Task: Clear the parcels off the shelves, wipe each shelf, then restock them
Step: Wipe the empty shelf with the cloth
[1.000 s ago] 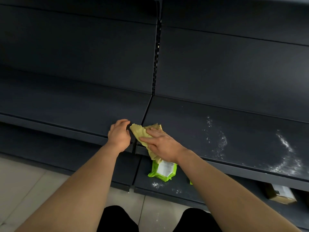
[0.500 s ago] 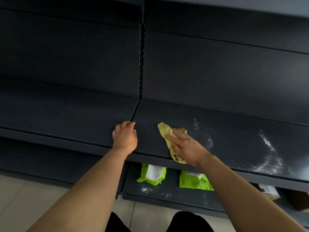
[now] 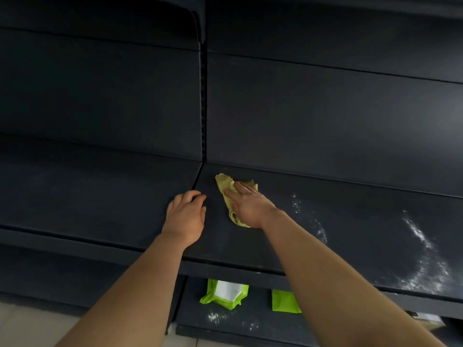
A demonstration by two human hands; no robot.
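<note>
On the right bay of the dark shelving, the right hand (image 3: 246, 206) lies palm down. Its fingers (image 3: 238, 187) are straight and close together, pressing a crumpled yellow cloth (image 3: 224, 182) flat onto the dark grey metal shelf (image 3: 350, 221). The cloth sits near the shelf's left end, toward the back wall. One corner pokes out past the fingertips and a fold shows under the heel of the hand.

The left hand (image 3: 186, 216) rests just beside it, at the seam between the two bays. Its fingers (image 3: 198, 196) are loosely bent, tips on the shelf surface, holding nothing. The hands are near each other but not touching. Both forearms are bare and reach in over the front lip.

Right of the cloth is scattered white powder (image 3: 421, 236): a thin streak close by and a broader curved smear farther right, well apart from the cloth. A slotted upright post (image 3: 203, 96) divides the bays.

On the lower shelf (image 3: 225, 329), a green-and-white pouch (image 3: 225, 294) lies below the front lip. A second green pouch (image 3: 284, 301) lies near it to the right, partly hidden by the right forearm, with powder specks in front. A brown cardboard box (image 3: 426, 321) is at far right, mostly hidden. Pale tiled floor (image 3: 25, 329) shows at lower left.
</note>
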